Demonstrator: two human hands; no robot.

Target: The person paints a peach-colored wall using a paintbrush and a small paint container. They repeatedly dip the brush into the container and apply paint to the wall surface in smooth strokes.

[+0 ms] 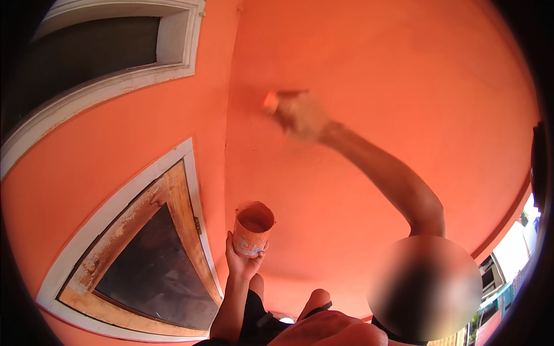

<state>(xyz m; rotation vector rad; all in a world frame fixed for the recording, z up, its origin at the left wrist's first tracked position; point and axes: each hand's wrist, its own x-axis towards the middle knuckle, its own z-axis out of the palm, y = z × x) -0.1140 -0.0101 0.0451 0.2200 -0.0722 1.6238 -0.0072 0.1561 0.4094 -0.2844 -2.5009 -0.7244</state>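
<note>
My left hand (247,264) holds a paint-smeared round tub (251,241) from below, its fingers wrapped round the lower part. The tub is tilted a little, its mouth showing reddish-orange paint inside. Higher up, my right hand (306,116) is raised to the orange wall (369,75), closed round a paintbrush (270,102). Motion smears this hand and the brush, whose orange tip points left toward the wall corner. Whether the bristles touch the wall I cannot tell.
On the left wall, a white-framed opening (176,43) sits above a worn wooden-framed window or door (179,190) with dark glass and a white surround. The two orange walls meet in a corner left of the brush. Bright outdoor buildings (513,254) show at the lower right.
</note>
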